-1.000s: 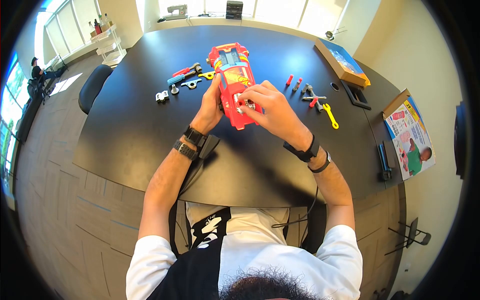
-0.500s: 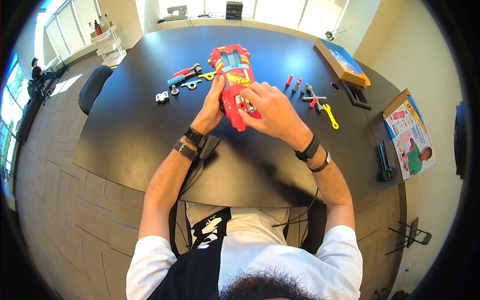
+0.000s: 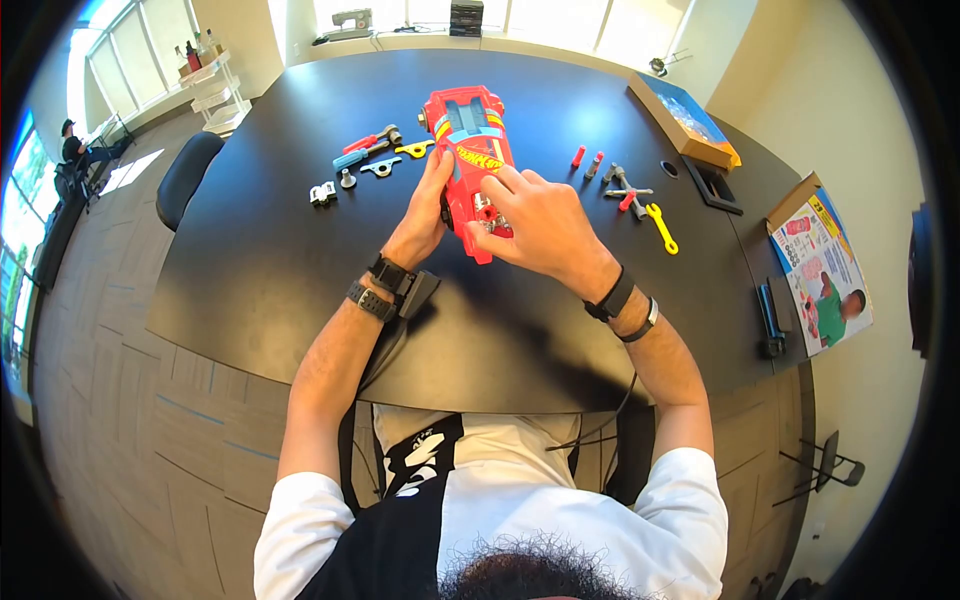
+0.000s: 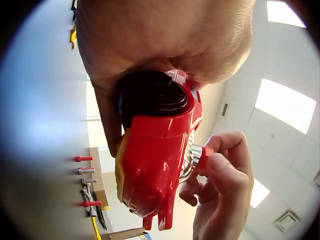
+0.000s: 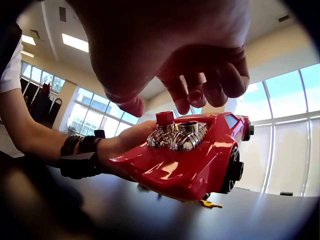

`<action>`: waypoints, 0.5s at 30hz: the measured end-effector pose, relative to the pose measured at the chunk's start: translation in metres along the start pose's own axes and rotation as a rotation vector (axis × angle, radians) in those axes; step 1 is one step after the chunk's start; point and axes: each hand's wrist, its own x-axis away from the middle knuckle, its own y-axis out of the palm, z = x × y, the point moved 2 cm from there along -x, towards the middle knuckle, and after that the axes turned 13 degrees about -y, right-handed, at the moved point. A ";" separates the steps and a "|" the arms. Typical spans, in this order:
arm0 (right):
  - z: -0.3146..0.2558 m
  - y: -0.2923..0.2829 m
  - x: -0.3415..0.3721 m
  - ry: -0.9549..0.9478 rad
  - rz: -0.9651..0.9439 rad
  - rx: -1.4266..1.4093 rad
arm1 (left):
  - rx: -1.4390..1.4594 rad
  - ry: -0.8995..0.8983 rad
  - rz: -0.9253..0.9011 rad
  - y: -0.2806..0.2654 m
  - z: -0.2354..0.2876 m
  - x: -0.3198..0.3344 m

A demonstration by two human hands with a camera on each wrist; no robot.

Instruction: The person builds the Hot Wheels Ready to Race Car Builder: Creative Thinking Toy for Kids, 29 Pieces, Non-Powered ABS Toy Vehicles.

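Observation:
My left hand [image 3: 425, 215] grips a red toy car [image 3: 465, 185] by its side and holds it up over the dark table, nose toward me. In the left wrist view, the palm lies close over a black wheel [image 4: 150, 97]. On the hood sits a chrome engine [image 5: 186, 137], with a red cap [image 5: 164, 118] standing on one of its tubes. Around the engine hovers my right hand [image 3: 550, 225], thumb and fingers spread apart. The right wrist view shows the cap below the thumb and fingertips, with a gap between.
Left of the car lie a chrome part [image 3: 322, 193], a light blue piece [image 3: 381, 168], a yellow piece [image 3: 414, 150] and a blue-handled tool [image 3: 352, 158]. To the right are red bolts [image 3: 580, 158], a grey cross-shaped tool [image 3: 630, 192], a yellow wrench [image 3: 662, 230] and an open box [image 3: 710, 150].
My right fingers have drawn back from the engine, and the thumb has spread away, so the chrome and red cap show more. The car has tilted slightly in my left hand.

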 end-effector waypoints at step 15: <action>0.004 0.011 0.005 0.008 -0.107 0.024 | 0.004 0.005 -0.016 0.001 0.000 0.000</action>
